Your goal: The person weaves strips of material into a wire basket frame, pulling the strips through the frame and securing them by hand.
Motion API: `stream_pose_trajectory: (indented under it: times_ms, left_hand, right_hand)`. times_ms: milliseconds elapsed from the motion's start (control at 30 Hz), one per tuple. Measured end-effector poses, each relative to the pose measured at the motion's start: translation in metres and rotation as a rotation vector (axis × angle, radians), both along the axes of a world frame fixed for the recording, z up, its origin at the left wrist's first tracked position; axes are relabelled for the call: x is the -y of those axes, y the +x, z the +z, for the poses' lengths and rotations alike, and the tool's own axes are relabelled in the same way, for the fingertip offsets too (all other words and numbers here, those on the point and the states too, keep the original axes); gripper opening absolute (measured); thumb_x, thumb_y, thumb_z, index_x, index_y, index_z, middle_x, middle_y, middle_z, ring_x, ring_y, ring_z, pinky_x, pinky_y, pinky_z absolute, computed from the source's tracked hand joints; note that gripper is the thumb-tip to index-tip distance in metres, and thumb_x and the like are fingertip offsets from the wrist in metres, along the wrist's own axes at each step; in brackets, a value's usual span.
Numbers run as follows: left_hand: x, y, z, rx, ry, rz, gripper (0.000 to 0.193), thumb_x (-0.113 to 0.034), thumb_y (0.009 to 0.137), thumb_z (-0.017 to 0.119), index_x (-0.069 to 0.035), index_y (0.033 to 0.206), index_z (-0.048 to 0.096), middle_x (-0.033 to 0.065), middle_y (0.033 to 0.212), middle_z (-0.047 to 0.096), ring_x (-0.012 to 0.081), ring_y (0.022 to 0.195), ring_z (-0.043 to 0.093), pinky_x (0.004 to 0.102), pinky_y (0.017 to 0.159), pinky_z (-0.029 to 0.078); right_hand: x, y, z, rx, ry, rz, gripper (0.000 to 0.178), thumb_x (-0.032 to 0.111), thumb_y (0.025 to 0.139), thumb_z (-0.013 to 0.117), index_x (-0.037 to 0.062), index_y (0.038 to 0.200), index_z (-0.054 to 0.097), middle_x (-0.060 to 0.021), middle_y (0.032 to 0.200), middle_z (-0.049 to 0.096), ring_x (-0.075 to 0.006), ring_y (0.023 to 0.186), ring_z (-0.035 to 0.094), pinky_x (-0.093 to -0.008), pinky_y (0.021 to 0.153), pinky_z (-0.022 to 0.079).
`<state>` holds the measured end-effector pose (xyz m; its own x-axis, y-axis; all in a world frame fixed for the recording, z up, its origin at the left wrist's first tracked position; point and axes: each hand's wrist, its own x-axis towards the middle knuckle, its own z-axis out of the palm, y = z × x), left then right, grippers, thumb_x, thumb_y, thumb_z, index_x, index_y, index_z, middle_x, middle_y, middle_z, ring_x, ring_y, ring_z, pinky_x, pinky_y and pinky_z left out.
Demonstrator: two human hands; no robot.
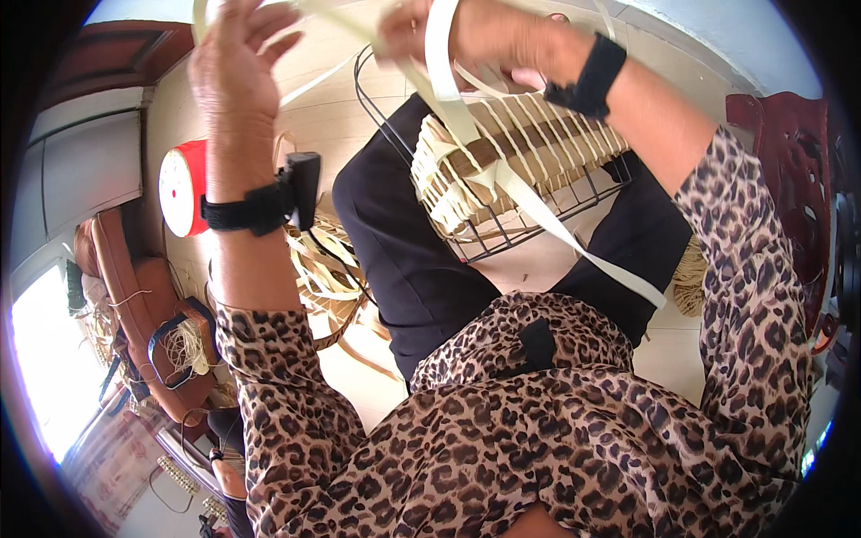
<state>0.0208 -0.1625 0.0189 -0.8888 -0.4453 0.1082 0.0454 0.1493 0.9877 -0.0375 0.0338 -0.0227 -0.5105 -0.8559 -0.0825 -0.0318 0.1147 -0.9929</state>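
Note:
A half-woven basket [538, 148] rests between my knees, its black wire frame wrapped with pale cord and a brown band. A pale flat strip [441, 54] rises from its left end in a loop past my right hand; a tail of strip lies across my right thigh. My right hand [457, 40], above the basket, has its blurred fingers closed on the strip. At the top left, my left hand [238, 63] is raised with its fingers curled, partly cut off by the picture edge. Strip shows on both sides of it, and it seems to pinch the strip.
A red drum with a white face [184, 188] stands left of my left forearm. Loose flat strips [327, 269] lie beside my left leg. A brown bench [134, 296] is farther left, with another person's arm [231, 480] below. Dark carved furniture [780, 152] stands right.

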Motion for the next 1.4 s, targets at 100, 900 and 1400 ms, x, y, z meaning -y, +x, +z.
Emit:
stream_pose_trajectory:
  times_ms: [100,900,1400]
  left_hand:
    - [-0.043,0.006,-0.022,0.115,-0.130,-0.303,0.036,-0.033,0.088,0.048,-0.005,0.107,0.061,0.0119,0.097,0.063,0.0217,0.091,0.061,0.0360,0.081,0.047]
    - [-0.042,0.029,-0.031,0.145,-0.090,-0.041,0.028,-0.017,0.081,0.063,-0.001,0.104,0.063,0.0131,0.086,0.063,0.0159,0.078,0.060,0.0255,0.063,0.048]
    - [-0.114,0.083,-0.033,0.171,-0.709,-0.189,0.011,-0.010,0.071,0.066,-0.006,0.080,0.063,0.0169,0.105,0.056,0.0307,0.103,0.050,0.0377,0.085,0.041]
  right_hand:
    - [0.012,-0.045,-0.004,0.277,-0.417,-0.202,0.015,0.019,0.086,0.060,0.0041,0.087,0.061,-0.0013,0.072,0.059,-0.0082,0.066,0.055,-0.0208,0.058,0.044]
    - [-0.026,-0.069,-0.045,-0.372,0.442,-0.523,0.026,0.021,0.078,0.058,0.0005,0.094,0.064,-0.0152,0.081,0.065,-0.0204,0.071,0.060,-0.0364,0.067,0.047]
    - [-0.081,0.046,-0.030,-0.503,-0.084,-0.114,0.006,0.010,0.077,0.061,0.0044,0.080,0.061,-0.0093,0.075,0.058,-0.0241,0.069,0.058,-0.0337,0.065,0.046]
